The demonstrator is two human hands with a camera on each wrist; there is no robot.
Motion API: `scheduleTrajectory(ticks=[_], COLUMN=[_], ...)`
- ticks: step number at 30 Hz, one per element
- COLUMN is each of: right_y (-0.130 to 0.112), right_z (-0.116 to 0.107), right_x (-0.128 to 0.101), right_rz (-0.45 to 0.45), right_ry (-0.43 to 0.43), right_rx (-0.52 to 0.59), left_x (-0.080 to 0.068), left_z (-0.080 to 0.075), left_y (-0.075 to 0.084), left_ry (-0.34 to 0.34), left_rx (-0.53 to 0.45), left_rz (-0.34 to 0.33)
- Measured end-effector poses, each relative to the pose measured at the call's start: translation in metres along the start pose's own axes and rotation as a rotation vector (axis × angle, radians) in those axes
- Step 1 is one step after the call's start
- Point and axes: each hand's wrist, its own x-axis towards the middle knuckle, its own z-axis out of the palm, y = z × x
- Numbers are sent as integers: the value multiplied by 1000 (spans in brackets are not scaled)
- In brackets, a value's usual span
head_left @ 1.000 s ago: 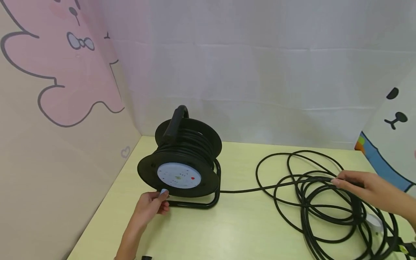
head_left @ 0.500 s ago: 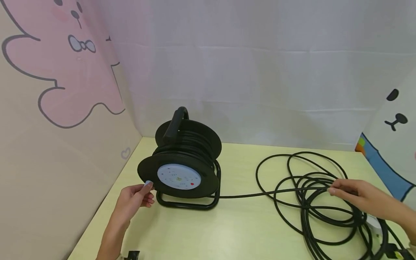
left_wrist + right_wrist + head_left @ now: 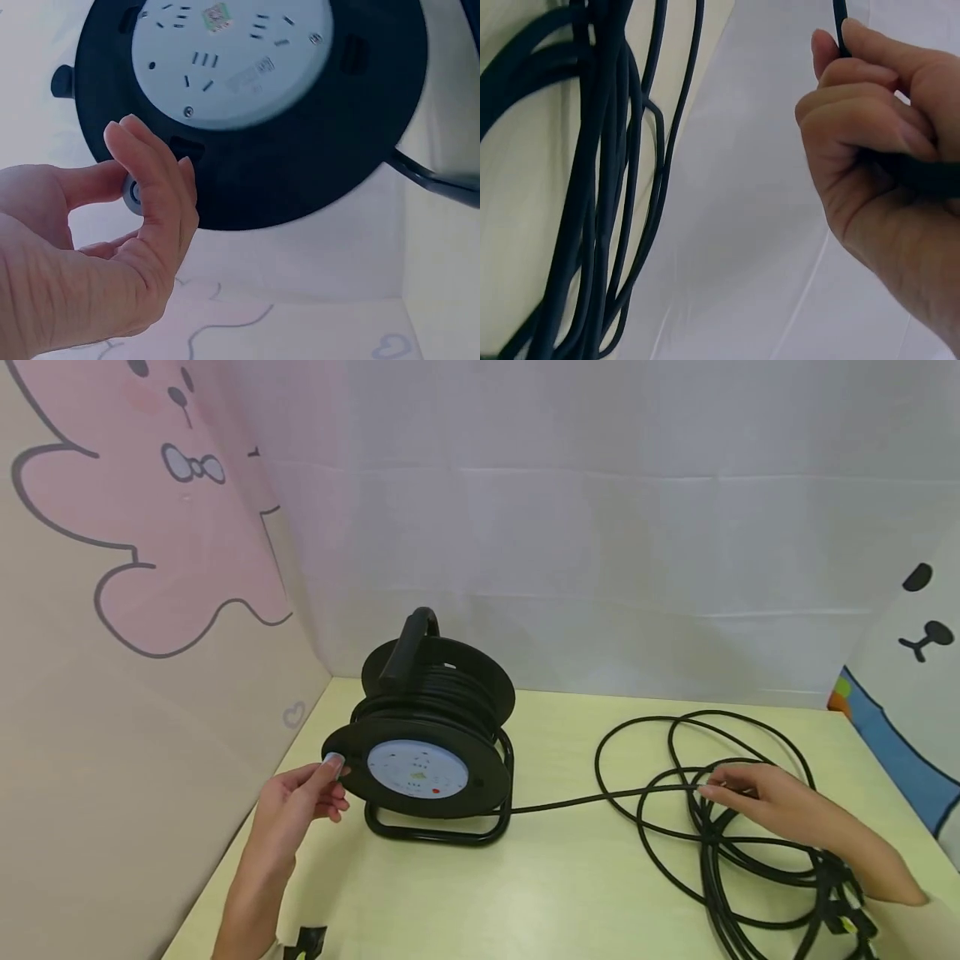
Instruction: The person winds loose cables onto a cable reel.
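A black cable reel [image 3: 487, 781] with a pale round socket panel [image 3: 417, 769] stands on its tubular frame at the left of the table. My left hand [image 3: 285, 806] pinches a small grey knob [image 3: 133, 196] near the rim of the reel's front disc; the fingers partly hide it in the left wrist view. At the right, my right hand [image 3: 787, 806] grips the black cable [image 3: 566, 804] between thumb and fingers. From there the cable runs nearly straight to the bottom of the reel. Loose loops of cable [image 3: 711, 881] lie under and around the right hand.
The reel's carrying handle [image 3: 402, 652] rises over the drum. A patterned side wall [image 3: 180, 710] borders the pale yellow table [image 3: 570, 893] on the left, a white sheet [image 3: 600, 568] at the back. Black wrist gear [image 3: 847, 918] sits beside the cable loops.
My left hand has moved left and up with the knob, and the reel's face has turned clockwise. My right hand has shifted left toward the reel, holding the cable.
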Motion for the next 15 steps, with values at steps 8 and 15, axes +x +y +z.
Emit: scheduleTrajectory(ticks=[8,15], right_y=[-12,-26], right_z=[18,31], right_x=[23,38], right_rz=[-31,1], right_ry=[34,-89], right_rx=[60,182], left_x=[-13,-22], left_z=[15,37], left_y=[26,43], left_ry=[21,14], left_rx=[-25,-54], left_rz=[90,148])
